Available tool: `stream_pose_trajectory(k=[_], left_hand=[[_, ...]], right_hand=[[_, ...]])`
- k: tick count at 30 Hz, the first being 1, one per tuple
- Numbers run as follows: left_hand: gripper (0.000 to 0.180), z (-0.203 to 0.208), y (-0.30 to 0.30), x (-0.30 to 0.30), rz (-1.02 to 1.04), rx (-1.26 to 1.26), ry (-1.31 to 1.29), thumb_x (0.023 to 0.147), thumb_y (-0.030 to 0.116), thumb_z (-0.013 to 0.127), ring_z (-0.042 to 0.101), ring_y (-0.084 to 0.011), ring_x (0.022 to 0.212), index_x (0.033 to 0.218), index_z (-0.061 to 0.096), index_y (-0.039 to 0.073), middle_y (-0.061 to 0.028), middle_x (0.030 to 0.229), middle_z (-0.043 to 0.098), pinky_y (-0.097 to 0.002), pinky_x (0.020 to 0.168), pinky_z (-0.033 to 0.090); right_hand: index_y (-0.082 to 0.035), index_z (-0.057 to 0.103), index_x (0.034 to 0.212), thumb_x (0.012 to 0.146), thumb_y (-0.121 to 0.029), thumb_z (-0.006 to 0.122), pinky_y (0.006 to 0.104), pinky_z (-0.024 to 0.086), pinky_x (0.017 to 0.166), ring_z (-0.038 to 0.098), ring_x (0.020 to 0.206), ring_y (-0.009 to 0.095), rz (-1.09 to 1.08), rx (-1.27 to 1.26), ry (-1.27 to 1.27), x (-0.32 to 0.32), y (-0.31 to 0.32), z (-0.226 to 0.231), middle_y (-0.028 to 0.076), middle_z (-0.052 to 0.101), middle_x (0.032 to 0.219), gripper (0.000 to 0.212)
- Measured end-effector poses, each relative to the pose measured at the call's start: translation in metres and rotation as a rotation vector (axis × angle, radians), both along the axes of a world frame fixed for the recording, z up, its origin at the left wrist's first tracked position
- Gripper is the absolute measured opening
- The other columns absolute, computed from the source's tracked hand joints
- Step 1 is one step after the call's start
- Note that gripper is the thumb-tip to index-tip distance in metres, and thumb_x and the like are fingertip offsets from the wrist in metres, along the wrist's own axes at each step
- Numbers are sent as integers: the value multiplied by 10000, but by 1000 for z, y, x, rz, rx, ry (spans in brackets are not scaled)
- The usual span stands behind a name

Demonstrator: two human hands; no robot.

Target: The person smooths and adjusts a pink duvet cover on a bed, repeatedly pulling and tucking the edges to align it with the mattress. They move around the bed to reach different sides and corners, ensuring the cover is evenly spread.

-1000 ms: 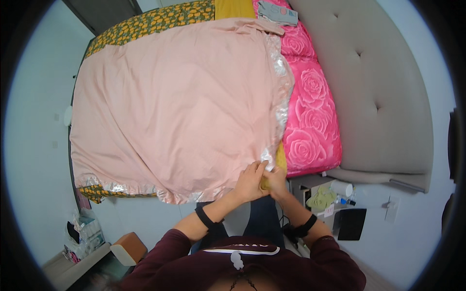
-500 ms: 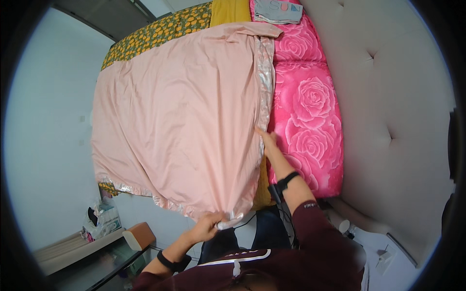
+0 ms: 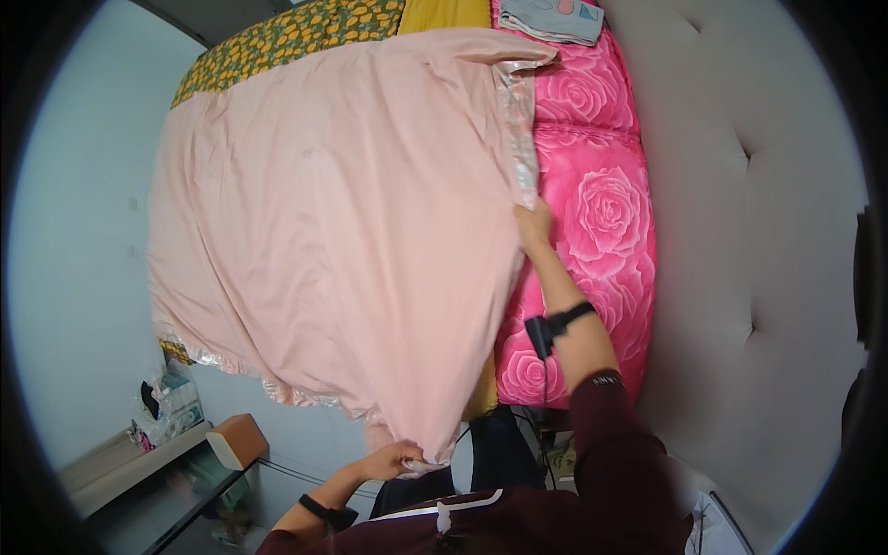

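Note:
A large light-pink sheet [image 3: 324,213] with shiny silvery edging lies spread over the bed, with soft creases running toward its near corner. My left hand [image 3: 396,460] is closed on that corner, pulled out past the bed's near edge, close to my body. Farther up, my right hand [image 3: 534,227] grips the sheet's right edge beside the pink pillow area, fingers partly hidden by the cloth. Between my two hands the sheet's edge is drawn fairly taut. Both wrists wear black straps, the right one with a small black device.
Bright pink rose-patterned pillows [image 3: 610,222] line the right side, against a padded grey headboard [image 3: 740,231]. A folded grey cloth [image 3: 555,20] lies at the far right. Yellow-patterned bedding [image 3: 287,42] shows behind. An orange-and-white box [image 3: 239,441] and a plastic bag [image 3: 176,407] sit lower left.
My right hand has moved farther up along the sheet's right edge and now grips it. My left hand has pulled the near corner slightly closer to me, and the sheet's edge is straighter.

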State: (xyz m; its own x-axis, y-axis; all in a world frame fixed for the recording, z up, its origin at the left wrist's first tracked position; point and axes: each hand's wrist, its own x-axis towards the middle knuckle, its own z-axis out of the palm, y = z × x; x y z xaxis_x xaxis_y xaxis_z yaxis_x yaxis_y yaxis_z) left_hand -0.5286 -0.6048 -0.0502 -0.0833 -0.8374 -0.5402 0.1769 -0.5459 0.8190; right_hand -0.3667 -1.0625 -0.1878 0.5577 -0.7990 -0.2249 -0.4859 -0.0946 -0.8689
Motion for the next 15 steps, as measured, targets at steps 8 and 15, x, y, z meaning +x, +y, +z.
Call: stream_pose_trajectory(k=[8,15], left_hand=[[238,-94,-52,-51,-413,65,-279,739,175,575,590,-329,901,970,623,146,-129,922,626,-436,765,455],[256,-99,-75,-46,-483,105,-110,761,198,570,599,-347,889,1011,591,147,-159,932,630,-433,759,453]], right_hand=[[53,581,973,746,-94,658,335,455,705,601,780,217,27,177,61,-58,-27,-4,130,631,861,281],[51,521,1069,715,-193,758,301,453,708,568,822,187,-12,357,-20,0,-42,-18,116,595,966,491]])
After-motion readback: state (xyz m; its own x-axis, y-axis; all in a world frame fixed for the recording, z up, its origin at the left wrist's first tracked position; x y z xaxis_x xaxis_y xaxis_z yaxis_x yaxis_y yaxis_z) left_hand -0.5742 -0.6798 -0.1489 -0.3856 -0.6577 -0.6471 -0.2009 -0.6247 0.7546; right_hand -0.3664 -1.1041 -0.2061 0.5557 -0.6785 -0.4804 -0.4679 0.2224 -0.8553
